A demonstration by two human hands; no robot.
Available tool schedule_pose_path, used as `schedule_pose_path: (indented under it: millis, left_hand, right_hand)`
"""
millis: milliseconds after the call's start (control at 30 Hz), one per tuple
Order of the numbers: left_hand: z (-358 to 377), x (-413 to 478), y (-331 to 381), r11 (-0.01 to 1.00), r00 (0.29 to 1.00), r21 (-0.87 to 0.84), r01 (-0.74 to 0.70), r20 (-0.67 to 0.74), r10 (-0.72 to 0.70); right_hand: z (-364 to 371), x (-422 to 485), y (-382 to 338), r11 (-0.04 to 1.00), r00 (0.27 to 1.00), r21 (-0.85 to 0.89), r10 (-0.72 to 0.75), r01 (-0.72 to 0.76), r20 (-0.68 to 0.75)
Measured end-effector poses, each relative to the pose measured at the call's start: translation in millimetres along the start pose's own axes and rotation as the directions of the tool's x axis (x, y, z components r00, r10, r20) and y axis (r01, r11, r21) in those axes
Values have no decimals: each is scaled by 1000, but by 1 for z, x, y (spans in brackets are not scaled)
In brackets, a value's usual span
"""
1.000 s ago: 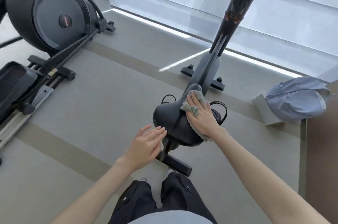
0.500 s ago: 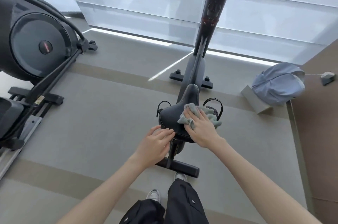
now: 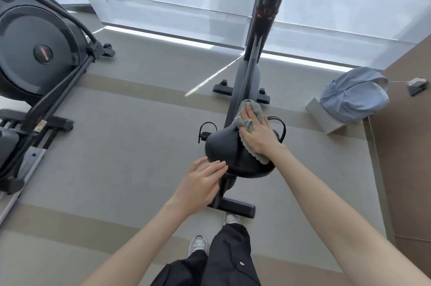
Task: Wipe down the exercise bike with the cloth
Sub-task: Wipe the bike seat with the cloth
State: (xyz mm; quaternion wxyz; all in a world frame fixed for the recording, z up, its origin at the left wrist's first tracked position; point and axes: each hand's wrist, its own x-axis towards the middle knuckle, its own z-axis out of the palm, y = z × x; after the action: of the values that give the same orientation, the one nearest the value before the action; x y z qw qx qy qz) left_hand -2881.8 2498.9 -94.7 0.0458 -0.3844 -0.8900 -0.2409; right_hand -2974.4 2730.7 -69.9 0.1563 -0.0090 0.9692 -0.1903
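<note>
Pressing the cloth (image 3: 255, 105) flat with straight, close-set fingers, the right hand (image 3: 257, 135) covers the saddle (image 3: 221, 145) at one o'clock — the left hand (image 3: 203, 180), fingers straight, touches its seven-o'clock rim, probably steadying it.

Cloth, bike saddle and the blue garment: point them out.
cloth (image 3: 256, 105), head view, bunched far end.
saddle (image 3: 222, 148), head view, bare black top.
blue garment (image 3: 354, 96), head view, middle of the heap.
</note>
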Motion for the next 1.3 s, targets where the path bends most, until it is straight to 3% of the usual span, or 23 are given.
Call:
schedule_pose_path:
  millis: [133, 233, 433, 600, 700, 833, 967, 1100, 1200, 1300]
  left_hand:
    - [0, 0, -1, 1000, 1000, 19, -4, -10, 4]
    - [-1, -2, 0, 999, 1000, 35, -19, -6, 19]
    - [-4, 3, -4, 990, 998, 141, -7, -60, 16]
    - [-4, 0, -6, 980, 998, 199, -26, -48, 37]
    - [-3, 0, -4, 982, 996, 190, -1, -82, 17]
    - [-2, 4, -6, 992, 991, 112, 50, -125, -36]
    - [-3, 6, -8, 995, 986, 52, 81, -152, -72]
    - [-2, 6, -5, 994, 985, 53, 92, -153, -82]
    - [-1, 2, -2, 993, 987, 61, 105, -129, -96]
    - [0, 0, -1, 991, 988, 49, 123, -101, -118]
  right_hand:
    - [1, 2, -5, 1000, 1000, 25, 1, -1, -23]
    - [11, -35, -8, 998, 999, -61, -15, 13, -34]
    - [38, -105, -7, 979, 984, -129, -167, 158, -65]
    - [32, -73, -3, 989, 995, -129, -84, 76, -60]
    - [12, -27, -2, 1000, 999, -9, -13, 13, -41]
    - [-3, 23, 7, 995, 1000, 98, -30, 29, 8]
    - [-17, 50, 10, 982, 998, 188, -23, 33, -52]
    - [-21, 49, 6, 915, 997, 403, 40, -11, -64]
    - [-10, 24, 10, 845, 995, 528, 95, -91, 19]
    - [0, -12, 23, 832, 980, 519, 169, -197, 102]
